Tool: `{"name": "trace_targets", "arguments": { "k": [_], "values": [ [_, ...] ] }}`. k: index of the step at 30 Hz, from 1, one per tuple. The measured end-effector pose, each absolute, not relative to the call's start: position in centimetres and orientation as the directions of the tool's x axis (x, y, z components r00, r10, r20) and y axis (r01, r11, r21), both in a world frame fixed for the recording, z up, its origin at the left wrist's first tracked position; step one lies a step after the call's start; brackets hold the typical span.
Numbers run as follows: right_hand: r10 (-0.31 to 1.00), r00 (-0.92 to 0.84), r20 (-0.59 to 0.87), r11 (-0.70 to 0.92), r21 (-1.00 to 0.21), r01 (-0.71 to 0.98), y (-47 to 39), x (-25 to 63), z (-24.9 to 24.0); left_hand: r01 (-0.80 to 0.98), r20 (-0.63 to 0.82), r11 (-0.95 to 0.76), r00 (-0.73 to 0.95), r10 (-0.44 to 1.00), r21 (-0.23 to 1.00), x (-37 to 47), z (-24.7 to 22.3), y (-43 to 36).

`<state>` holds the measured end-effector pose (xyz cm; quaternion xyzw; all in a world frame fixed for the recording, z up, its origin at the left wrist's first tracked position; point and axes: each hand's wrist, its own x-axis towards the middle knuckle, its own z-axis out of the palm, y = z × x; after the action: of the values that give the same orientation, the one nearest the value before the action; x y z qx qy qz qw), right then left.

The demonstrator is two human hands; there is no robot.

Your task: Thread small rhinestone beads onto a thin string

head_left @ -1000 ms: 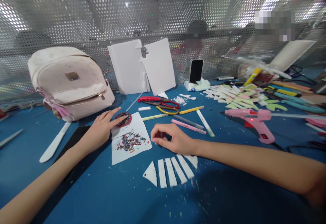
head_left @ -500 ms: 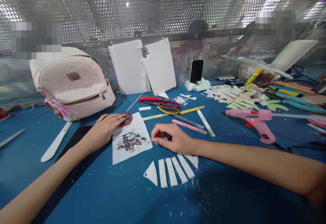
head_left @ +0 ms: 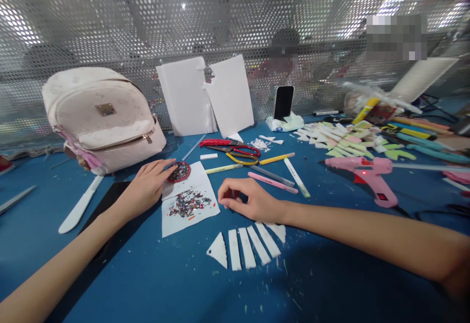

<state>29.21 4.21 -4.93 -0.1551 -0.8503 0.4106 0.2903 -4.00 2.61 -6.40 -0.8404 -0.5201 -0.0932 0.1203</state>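
Note:
My left hand point(head_left: 147, 183) reaches to a small round red-rimmed dish point(head_left: 179, 172) filled with dark, multicoloured glitter bits. Its fingers are stretched out, and the fingertips touch the dish's left rim. The dish sits partly on a white paper sheet point(head_left: 172, 227), where a heap of loose glitter point(head_left: 189, 204) is spread. Right of the paper, my right hand point(head_left: 253, 199) rests on the table, loosely curled, thumb and forefinger close together with nothing visible between them. Below it lie white foam strips point(head_left: 246, 248) and a triangular foam piece point(head_left: 219, 251) with a dark dot, arranged like a fish.
A pink glue gun point(head_left: 362, 169) with its red light on lies at right. Behind are red-handled pliers point(head_left: 220, 144), markers point(head_left: 273, 182), foam scraps point(head_left: 341, 137) and a propped phone point(head_left: 284, 103). A backpack point(head_left: 106, 122), white boards point(head_left: 187, 98) and a white plastic knife point(head_left: 81, 205) are to the left.
The fingers of my left hand have drawn back leftward off the dish, exposing more of the glitter in it. My right hand has stayed still.

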Motion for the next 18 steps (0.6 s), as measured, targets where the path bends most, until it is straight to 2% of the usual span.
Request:
{"name": "trace_targets", "arguments": {
  "k": [8, 14, 18],
  "values": [
    [0.502, -0.785, 0.364, 0.611, -0.791, 0.025, 4.2, 29.2, -5.0, 0.894, 0.261, -0.427, 0.447, 0.856, -0.134, -4.1, -6.3, 2.5],
    [0.514, -0.771, 0.375, 0.614, -0.789, 0.026, 4.2, 29.2, -5.0, 0.924, 0.313, -0.379, 0.346, 0.884, 0.049, -4.1, -4.6, 4.8],
    [0.508, -0.771, 0.384, 0.62, -0.785, 0.017, 4.2, 29.2, -4.9, 0.913, 0.28, -0.394, 0.354, 0.893, 0.103, -4.1, -4.0, 7.1]
  ]
}}
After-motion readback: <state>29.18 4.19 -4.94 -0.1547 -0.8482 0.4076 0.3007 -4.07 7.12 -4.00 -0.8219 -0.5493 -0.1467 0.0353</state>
